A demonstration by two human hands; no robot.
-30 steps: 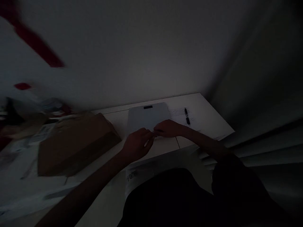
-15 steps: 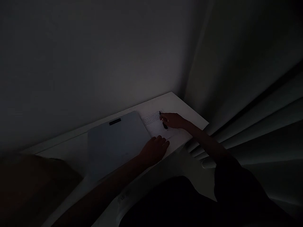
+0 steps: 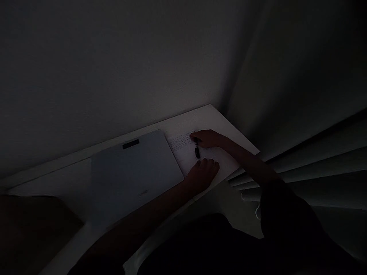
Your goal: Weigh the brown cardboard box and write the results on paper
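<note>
The light is very dim. My right hand (image 3: 208, 138) is closed over a slim dark object (image 3: 197, 152), whose thicker black end sticks out toward me below the fingers; its kind cannot be made out. Beneath and left of that hand runs a pale strip with rows of small marks (image 3: 180, 142), lying on the white desk (image 3: 226, 130). My left hand (image 3: 203, 175) rests palm down near the desk's front edge, fingers laid out on the surface. Left of both hands lies a flat bluish-grey panel (image 3: 134, 168) with a dark bar (image 3: 131, 144) by its far edge; my left forearm crosses its near side.
A plain wall (image 3: 114, 68) rises behind the desk. Long hanging folds (image 3: 309, 168), like a curtain, stand at the right. A dark brownish shape (image 3: 34, 225) covers the lower left.
My left hand has slid right, off the panel's corner and closer to the dark object. The right hand has turned slightly, and the object's black end now points more straight toward me.
</note>
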